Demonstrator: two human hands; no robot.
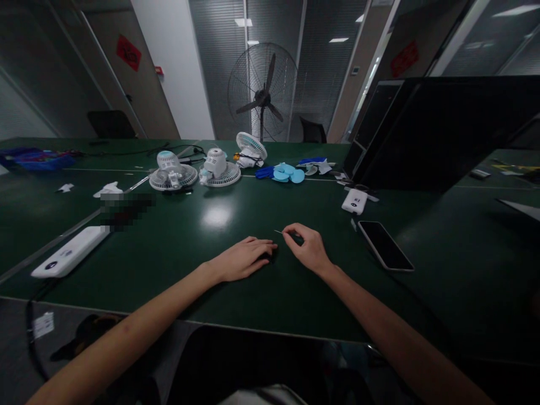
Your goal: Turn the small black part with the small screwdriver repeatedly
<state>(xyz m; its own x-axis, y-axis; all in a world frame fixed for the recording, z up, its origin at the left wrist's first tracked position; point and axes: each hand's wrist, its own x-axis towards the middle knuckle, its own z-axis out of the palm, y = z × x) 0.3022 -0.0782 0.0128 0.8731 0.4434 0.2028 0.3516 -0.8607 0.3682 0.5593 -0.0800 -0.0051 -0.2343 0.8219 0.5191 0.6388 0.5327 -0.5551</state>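
My right hand point(309, 247) is closed in a pinch, thumb and index finger together on a thin, light needle-like piece point(278, 231). The piece points left from the fingertips; its exact kind is too small to tell. Just left of it, my left hand point(242, 259) rests palm down on the green tabletop point(236, 219), fingers stretched out and slightly apart. A dark patch, perhaps shadow, shows under its fingertips. The hands are close together without touching. Right of my right hand lies a smartphone point(386, 246) with a dark screen.
Two white fan heads point(173, 175) point(220, 173) lie grille-down at the back, near a third small fan point(250, 151) and light-blue fan blades point(288, 172). A white device point(71, 252) lies left. A small white box point(354, 201) and a large black monitor point(455, 129) stand right.
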